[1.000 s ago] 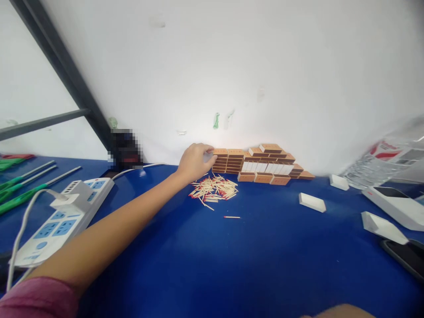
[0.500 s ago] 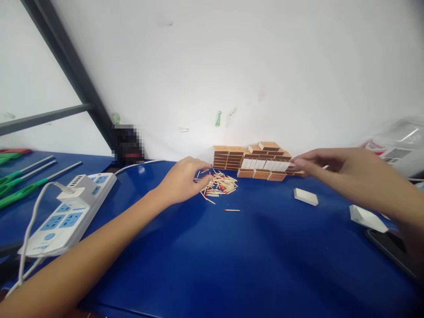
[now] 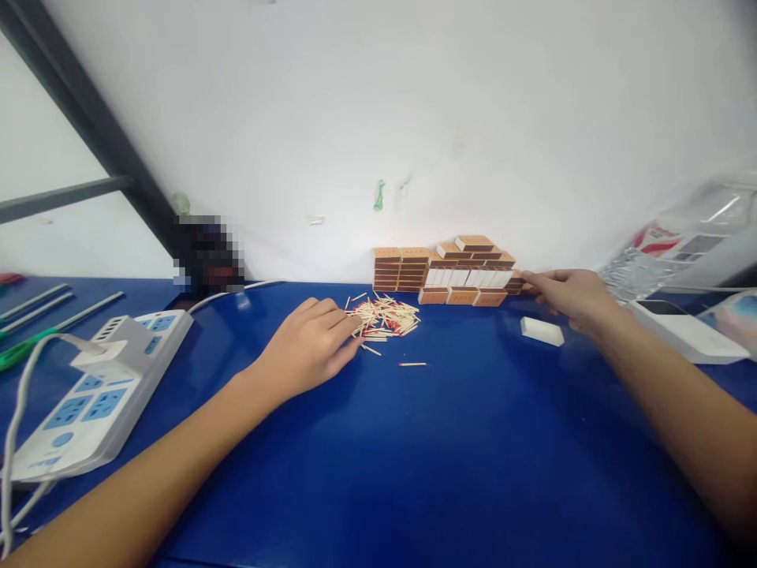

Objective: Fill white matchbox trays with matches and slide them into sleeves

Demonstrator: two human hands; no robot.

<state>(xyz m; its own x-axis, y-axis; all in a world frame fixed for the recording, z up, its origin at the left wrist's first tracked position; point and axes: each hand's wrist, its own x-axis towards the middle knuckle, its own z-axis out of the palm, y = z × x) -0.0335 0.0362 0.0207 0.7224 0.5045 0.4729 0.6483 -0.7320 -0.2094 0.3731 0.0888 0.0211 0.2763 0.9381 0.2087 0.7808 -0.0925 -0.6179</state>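
Observation:
A loose pile of red-headed matches (image 3: 390, 317) lies on the blue tabletop. At its left edge rests my left hand (image 3: 313, 341), fingers curled and thumb drawn close to them; what they pinch, if anything, is hidden. My right hand (image 3: 568, 296) reaches to the right end of the stacked matchboxes (image 3: 467, 276), its fingertips closed on a matchbox (image 3: 516, 282) there. The stack stands against the wall, mostly brown striking sides facing me, with a row of white ends in the middle. One single match (image 3: 412, 364) lies in front of the pile.
A small white box-shaped piece (image 3: 542, 331) lies below my right hand. Farther right are a plastic bottle (image 3: 662, 237) and a white device with a dark panel (image 3: 689, 331). At left are a power strip (image 3: 106, 394), a white cable and green-handled tools (image 3: 27, 347).
My right hand has moved in to the stack's right end. My left hand's fingers have curled in at the pile's left edge. The view has shifted slightly.

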